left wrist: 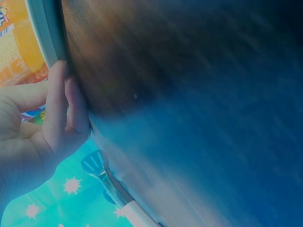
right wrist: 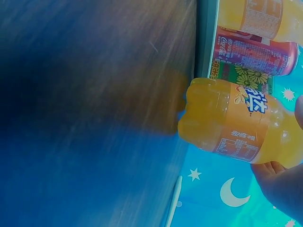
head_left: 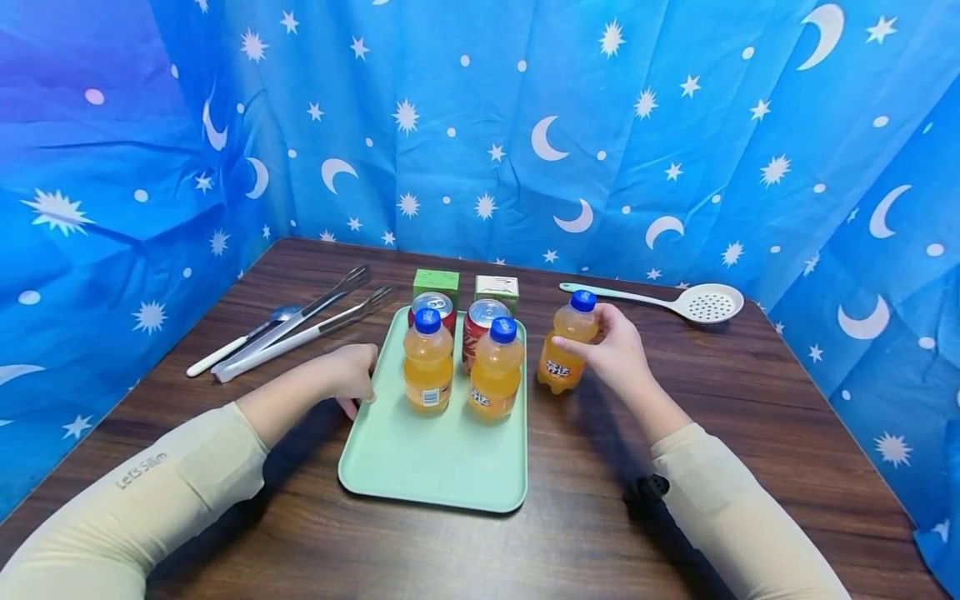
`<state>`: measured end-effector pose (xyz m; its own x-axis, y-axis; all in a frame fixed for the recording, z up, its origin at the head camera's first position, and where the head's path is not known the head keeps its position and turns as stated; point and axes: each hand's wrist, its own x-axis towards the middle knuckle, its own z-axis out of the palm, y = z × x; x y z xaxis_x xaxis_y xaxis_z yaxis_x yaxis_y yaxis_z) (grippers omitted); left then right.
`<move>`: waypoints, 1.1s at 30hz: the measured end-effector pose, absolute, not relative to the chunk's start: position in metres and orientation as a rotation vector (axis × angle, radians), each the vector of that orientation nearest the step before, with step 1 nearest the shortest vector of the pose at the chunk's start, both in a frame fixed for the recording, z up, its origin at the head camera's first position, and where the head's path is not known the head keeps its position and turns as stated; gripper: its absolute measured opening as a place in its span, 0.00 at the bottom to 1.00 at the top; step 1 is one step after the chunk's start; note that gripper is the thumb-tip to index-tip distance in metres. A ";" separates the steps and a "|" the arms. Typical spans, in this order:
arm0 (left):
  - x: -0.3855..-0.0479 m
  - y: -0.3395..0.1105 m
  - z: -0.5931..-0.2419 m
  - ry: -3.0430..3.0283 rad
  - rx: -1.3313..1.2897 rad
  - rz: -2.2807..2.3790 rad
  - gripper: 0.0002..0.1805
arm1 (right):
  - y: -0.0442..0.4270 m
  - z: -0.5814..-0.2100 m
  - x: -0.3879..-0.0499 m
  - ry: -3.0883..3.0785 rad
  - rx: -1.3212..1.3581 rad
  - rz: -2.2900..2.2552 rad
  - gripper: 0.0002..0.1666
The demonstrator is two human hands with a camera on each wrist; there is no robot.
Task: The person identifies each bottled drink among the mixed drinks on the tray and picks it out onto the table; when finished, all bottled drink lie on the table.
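My right hand (head_left: 617, 350) grips an orange soda bottle (head_left: 564, 354) with a blue cap, tilted slightly, just right of the green tray (head_left: 442, 467). In the right wrist view this bottle's base is close to the tabletop; whether it touches I cannot tell. On the tray's left rim my left hand (head_left: 351, 375) pinches the edge, thumb and fingers (left wrist: 57, 101) against it. Two more orange soda bottles, one left (head_left: 429, 367) and one right (head_left: 495, 375), stand upright on the tray. Behind them are two red cola cans (head_left: 476, 333), partly hidden.
Two small cartons, one green (head_left: 436, 282) and one white-topped (head_left: 497, 288), stand at the tray's far end. Metal tongs (head_left: 300, 329) and a white-handled utensil (head_left: 240, 340) lie at the left. At the back right lies a white slotted spoon (head_left: 705, 303). A starry blue curtain (head_left: 480, 125) hangs behind.
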<state>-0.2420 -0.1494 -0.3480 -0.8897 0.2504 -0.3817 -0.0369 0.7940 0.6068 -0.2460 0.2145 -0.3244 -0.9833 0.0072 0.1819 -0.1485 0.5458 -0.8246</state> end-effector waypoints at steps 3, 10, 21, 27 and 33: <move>-0.242 -0.149 -0.347 2.531 0.162 0.854 0.17 | 0.215 -0.325 -0.246 -2.614 0.118 1.421 0.38; -0.244 -0.150 -0.349 2.532 0.152 0.852 0.17 | 0.216 -0.325 -0.245 -2.611 0.121 1.419 0.39; -0.245 -0.150 -0.349 2.524 0.154 0.855 0.17 | 0.218 -0.329 -0.245 -2.596 0.132 1.453 0.40; -0.244 -0.151 -0.350 2.525 0.175 0.865 0.17 | 0.217 -0.330 -0.244 -2.598 0.127 1.462 0.40; -0.244 -0.150 -0.348 2.528 0.175 0.863 0.17 | 0.217 -0.330 -0.244 -2.584 0.134 1.468 0.40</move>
